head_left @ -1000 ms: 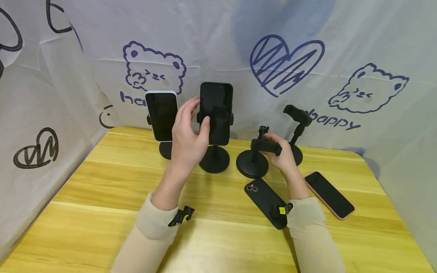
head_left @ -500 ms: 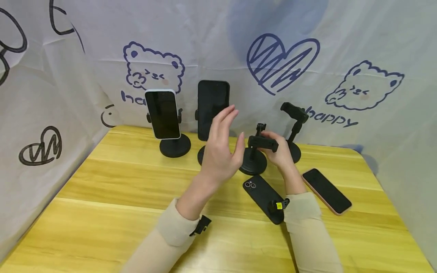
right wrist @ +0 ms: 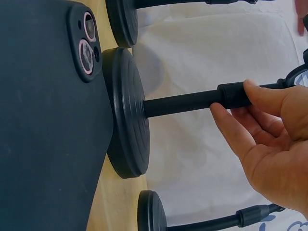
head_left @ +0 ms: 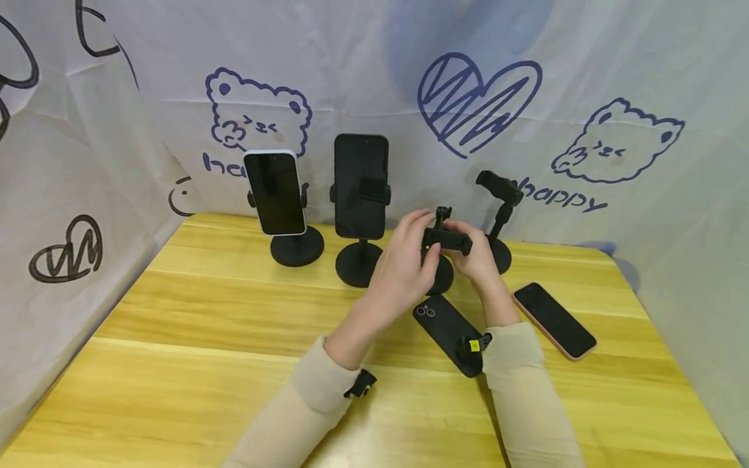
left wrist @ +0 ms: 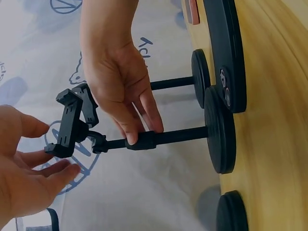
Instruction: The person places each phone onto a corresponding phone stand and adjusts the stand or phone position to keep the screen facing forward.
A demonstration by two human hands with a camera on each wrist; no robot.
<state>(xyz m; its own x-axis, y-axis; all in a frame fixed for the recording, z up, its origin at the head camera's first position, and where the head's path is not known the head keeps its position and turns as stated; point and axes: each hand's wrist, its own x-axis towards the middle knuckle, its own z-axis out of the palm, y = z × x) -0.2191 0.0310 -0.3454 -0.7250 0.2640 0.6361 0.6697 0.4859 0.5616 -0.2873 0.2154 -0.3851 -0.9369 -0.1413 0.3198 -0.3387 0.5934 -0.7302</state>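
Right grip (head_left: 476, 260) pinches the collar (right wrist: 234, 95) on the stem of a black phone stand (head_left: 446, 242). Left grip (head_left: 400, 270), half a second ago before the upright black phone (head_left: 361, 185), has shifted right to the stand's clamp (left wrist: 67, 126), fingers loosely parted about it, contact unclear. That phone, now unobstructed, sits in a holder (head_left: 359, 264) left of the left grip; farther left another holder (head_left: 297, 249) carries a white-edged phone (head_left: 275, 193). Nearer the person than both grips, a face-down phone (head_left: 447, 335) lies on the bench (head_left: 222, 364).
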